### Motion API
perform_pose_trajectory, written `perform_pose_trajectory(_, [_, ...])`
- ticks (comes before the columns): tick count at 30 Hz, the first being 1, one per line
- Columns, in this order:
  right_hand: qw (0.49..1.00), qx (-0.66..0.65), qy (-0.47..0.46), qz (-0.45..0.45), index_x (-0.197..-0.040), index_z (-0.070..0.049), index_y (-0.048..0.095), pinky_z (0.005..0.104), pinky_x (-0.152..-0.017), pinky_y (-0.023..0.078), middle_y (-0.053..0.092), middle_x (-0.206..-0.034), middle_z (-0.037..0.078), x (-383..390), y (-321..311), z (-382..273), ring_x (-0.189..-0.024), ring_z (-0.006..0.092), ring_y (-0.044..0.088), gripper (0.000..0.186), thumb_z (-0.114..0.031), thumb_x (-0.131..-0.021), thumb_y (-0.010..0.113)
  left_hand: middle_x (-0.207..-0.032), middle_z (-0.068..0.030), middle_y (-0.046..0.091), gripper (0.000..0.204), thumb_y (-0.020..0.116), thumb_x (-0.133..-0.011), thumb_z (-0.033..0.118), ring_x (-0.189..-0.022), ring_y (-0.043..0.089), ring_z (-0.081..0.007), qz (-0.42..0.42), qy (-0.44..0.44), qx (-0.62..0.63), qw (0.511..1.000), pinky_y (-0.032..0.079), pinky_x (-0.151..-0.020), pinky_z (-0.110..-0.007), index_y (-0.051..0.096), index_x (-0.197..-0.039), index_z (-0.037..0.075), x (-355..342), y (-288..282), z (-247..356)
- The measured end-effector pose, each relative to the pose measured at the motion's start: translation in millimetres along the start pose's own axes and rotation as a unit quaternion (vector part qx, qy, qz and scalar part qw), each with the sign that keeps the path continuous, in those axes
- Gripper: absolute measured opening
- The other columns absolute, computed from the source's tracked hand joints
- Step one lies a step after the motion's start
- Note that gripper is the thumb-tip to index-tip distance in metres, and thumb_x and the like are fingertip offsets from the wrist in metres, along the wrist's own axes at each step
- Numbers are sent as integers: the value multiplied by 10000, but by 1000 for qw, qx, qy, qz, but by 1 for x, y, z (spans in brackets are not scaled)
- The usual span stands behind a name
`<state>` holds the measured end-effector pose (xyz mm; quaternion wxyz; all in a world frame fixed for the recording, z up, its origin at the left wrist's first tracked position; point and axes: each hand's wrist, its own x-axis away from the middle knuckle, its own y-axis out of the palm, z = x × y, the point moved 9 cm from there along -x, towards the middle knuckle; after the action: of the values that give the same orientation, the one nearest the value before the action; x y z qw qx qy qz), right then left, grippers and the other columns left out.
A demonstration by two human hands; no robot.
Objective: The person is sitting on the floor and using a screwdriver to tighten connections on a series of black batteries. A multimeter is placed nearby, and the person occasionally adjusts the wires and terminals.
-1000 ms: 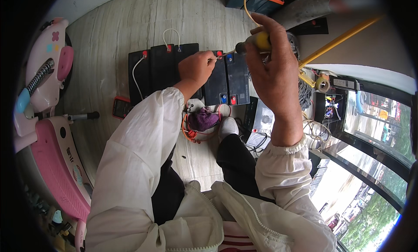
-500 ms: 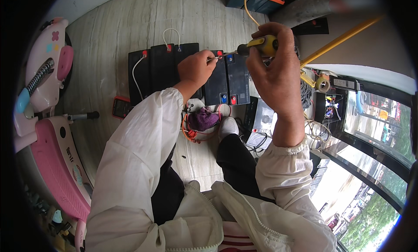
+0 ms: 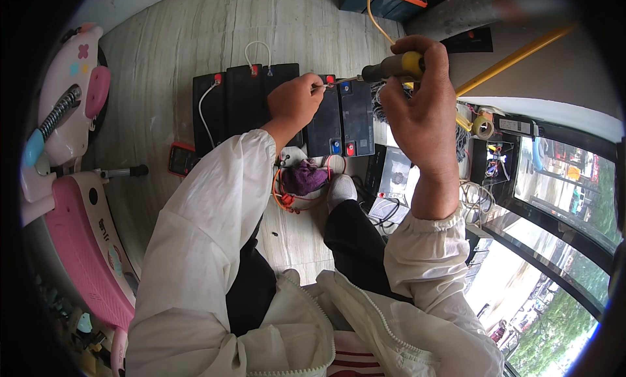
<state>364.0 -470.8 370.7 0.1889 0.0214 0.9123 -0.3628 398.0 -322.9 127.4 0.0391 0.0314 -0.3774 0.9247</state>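
My right hand [image 3: 424, 106] is wrapped round a screwdriver [image 3: 381, 68] with a dark and yellow handle. Its thin shaft points left to the red terminal [image 3: 330, 79] of a black battery [image 3: 324, 119]. Close beside that terminal, my left hand [image 3: 295, 104] pinches finger and thumb together; a small pale tip shows there, too small to name. Another black battery [image 3: 357, 116], with a blue terminal at its far end, stands to the right. Further black batteries [image 3: 244, 110] stand on the left, partly hidden by my left hand and sleeve, with white wires [image 3: 203, 113] on their terminals.
A purple cloth [image 3: 306, 178] and orange cable [image 3: 285, 198] lie near my shoes. A red-edged meter [image 3: 181, 159] rests on the floor at left. Pink scooters [image 3: 85, 240] line the left side. Cables, boxes and a tape roll [image 3: 482, 127] crowd the right by the glass.
My right hand has shifted slightly right, and the screwdriver's handle has turned in its grip. My left hand stays nearly where it was, by the red terminal.
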Motion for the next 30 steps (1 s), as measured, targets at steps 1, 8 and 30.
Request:
perform_pose_trajectory(1, [1000,7,0,-6,-1209,-19,551,420,-717,549,664,-974,204,0,0,0,-826,357,681,394,-68,-856,718,-841,-25,753,161,714,-907,329,-766,725,-255,-1,0,-1,1000,521,-629,-380,735,-973,184,0,0,1])
perform_pose_trajectory(8, [997,65,43,11,-1235,-20,574,429,-777,568,660,-1041,221,-1,-1,-2,-901,377,697,385,-97,-891,729,-846,-32,752,163,707,-912,333,-764,723,-260,8,7,-2,1000,520,-629,-379,749,-1012,211,0,-1,0])
perform_pose_trajectory(30, [999,16,30,33,-1238,-26,571,365,-801,569,663,-1057,160,4,-6,7,-933,257,687,363,-20,-894,688,-953,-67,750,222,611,-980,287,-839,725,-283,-25,50,-28,998,544,-679,-383,787,-1115,279,-3,0,11])
